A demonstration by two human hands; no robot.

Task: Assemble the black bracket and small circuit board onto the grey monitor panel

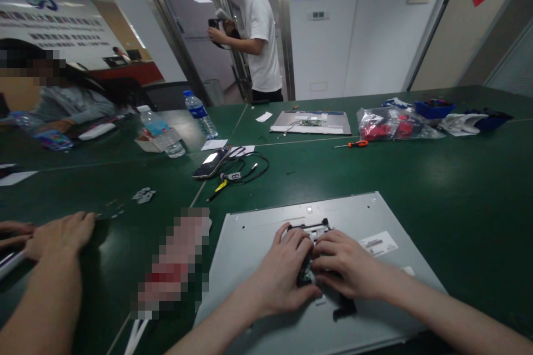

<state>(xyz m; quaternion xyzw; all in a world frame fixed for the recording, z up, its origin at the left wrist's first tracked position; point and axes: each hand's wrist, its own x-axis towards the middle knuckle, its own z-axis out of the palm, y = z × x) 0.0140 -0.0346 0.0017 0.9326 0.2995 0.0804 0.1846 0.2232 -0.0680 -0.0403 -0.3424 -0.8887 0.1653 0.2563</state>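
Note:
A large grey metal panel (pixel 258 233) lies flat on the green table, with a white label (pixel 381 244) on its right part. Near its middle, a small green circuit board (pixel 306 273) shows between my hands, mostly covered by them. My left hand (pixel 287 272) rests over the board's left side with its fingers bent and pressed together. From the right, my right hand (pixel 345 263) curls its fingers onto the board's right edge. Black parts (pixel 344 309) stick out below my right hand, and a black bracket (pixel 310 225) shows above both hands.
Beyond the panel are a phone (pixel 211 163), coiled black cables (pixel 250 169), an orange screwdriver (pixel 351 145), a second panel (pixel 312 122), a bag with red items (pixel 397 123) and bottles (pixel 200 113). Another person's hands are at the left edge; a person in white stands behind the table.

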